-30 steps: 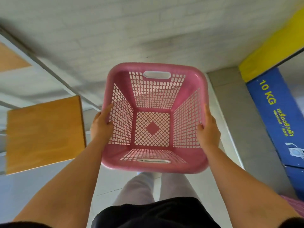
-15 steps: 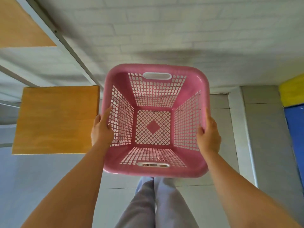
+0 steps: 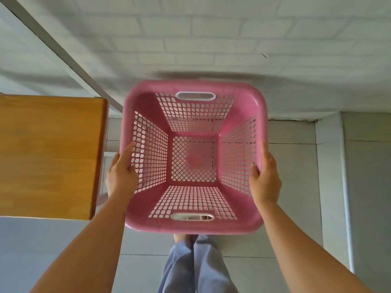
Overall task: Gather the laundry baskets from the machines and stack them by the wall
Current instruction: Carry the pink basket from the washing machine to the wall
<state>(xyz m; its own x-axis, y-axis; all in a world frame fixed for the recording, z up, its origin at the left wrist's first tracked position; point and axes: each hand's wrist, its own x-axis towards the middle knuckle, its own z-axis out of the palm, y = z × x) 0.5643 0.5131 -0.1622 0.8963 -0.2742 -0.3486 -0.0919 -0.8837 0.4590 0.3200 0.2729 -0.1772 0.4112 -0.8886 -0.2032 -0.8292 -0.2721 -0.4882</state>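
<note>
Both hands grip an empty pink square plastic lattice basket (image 3: 193, 157) by its side rims: left hand (image 3: 121, 176), right hand (image 3: 265, 178). A wooden tabletop (image 3: 48, 155) sits just beside the left hand.

Both bare forearms are stretched forward and slightly inward. The left hand (image 3: 121, 176) is clamped on the left rim of the pink basket (image 3: 193, 226), thumb laid along the rim. The right hand (image 3: 265, 179) is closed likewise on the right rim.
</note>
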